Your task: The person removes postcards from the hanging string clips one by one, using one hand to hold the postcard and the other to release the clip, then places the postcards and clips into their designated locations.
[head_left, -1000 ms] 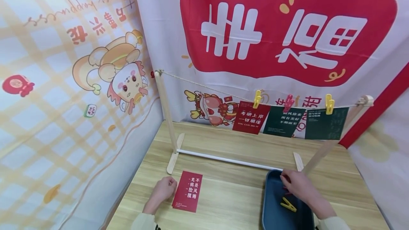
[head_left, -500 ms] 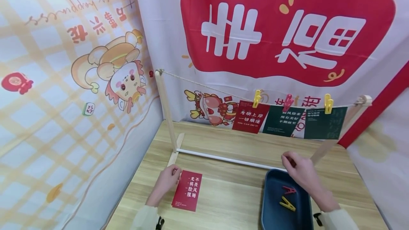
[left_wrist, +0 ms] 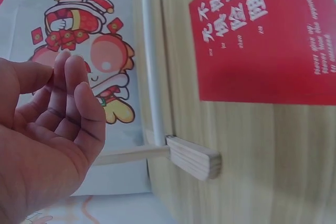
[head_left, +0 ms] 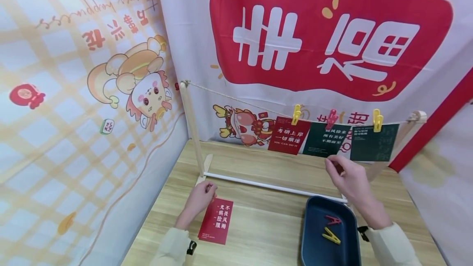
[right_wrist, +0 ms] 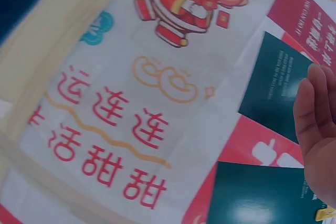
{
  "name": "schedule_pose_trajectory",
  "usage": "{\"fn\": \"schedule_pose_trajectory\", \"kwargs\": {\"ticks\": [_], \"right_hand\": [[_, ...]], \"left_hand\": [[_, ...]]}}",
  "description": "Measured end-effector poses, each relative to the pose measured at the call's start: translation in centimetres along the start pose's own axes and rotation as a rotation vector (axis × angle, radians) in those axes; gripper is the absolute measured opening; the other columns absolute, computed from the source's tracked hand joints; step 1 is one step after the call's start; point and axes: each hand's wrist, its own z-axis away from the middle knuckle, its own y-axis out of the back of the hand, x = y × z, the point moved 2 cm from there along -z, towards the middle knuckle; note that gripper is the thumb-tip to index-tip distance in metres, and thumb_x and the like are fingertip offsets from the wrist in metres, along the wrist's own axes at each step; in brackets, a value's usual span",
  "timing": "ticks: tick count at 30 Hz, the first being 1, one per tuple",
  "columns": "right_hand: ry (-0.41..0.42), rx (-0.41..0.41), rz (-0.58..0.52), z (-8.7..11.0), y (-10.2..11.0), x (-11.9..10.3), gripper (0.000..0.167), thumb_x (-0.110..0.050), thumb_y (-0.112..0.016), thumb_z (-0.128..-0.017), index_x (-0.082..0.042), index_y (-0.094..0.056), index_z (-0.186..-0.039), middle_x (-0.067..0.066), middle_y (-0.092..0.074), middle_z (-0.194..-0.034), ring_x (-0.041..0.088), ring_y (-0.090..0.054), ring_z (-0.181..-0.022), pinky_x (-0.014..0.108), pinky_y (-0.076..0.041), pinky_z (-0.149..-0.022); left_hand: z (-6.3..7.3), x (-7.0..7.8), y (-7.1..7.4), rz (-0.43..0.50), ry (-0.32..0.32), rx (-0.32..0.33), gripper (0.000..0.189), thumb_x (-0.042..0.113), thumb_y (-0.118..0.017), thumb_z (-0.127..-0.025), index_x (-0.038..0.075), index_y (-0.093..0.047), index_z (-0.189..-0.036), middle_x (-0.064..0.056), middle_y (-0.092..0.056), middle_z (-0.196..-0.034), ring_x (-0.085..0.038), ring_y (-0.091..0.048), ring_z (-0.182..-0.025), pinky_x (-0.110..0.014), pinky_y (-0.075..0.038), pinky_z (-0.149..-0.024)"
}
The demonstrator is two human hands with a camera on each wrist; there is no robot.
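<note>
My left hand point(head_left: 200, 197) hovers above the table by the far left corner of a red card point(head_left: 218, 227) with white lettering. In the left wrist view its fingers curl loosely, with nothing seen between them. My right hand point(head_left: 351, 180) is raised beyond the tray, below a row of hanging cards; its fingers point(right_wrist: 315, 106) look nearly straight and hold nothing visible. From a string hang a red card point(head_left: 289, 136), a dark green card point(head_left: 325, 143) and another dark green card point(head_left: 373, 145), clipped by a yellow clothespin point(head_left: 296, 115), a pink clothespin point(head_left: 331, 119) and another yellow clothespin point(head_left: 377, 120).
A blue tray point(head_left: 306, 233) on the right holds a red clothespin point(head_left: 333, 220) and a yellow clothespin point(head_left: 331, 236). The string is tied between a left wooden post point(head_left: 193, 130) and a right post point(head_left: 416, 117). A white rod point(head_left: 266, 184) joins their feet. Printed cloths hang behind.
My right hand has risen from over the tray towards the hanging cards, uncovering the red clothespin. My left hand has shifted forward and right, to the card's far left corner.
</note>
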Motion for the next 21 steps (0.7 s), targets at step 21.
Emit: {"fn": "schedule_pose_trajectory", "kwargs": {"ticks": [21], "right_hand": [[0.059, 0.074, -0.071, -5.3, 1.5, -3.3, 0.023, 0.005, -0.074, -0.081, -0.005, -0.069, -0.102, 0.0, -0.065, -0.079, -0.004, -0.048, -0.071, 0.005, -0.043, -0.065]], "left_hand": [[-1.4, 6.3, -0.7, 0.1, -0.132, -0.007, 0.015, 0.026, -0.057, -0.099, 0.015, -0.067, -0.098, -0.005, -0.069, -0.082, -0.012, -0.065, -0.068, -0.025, -0.053, -0.06]]}}
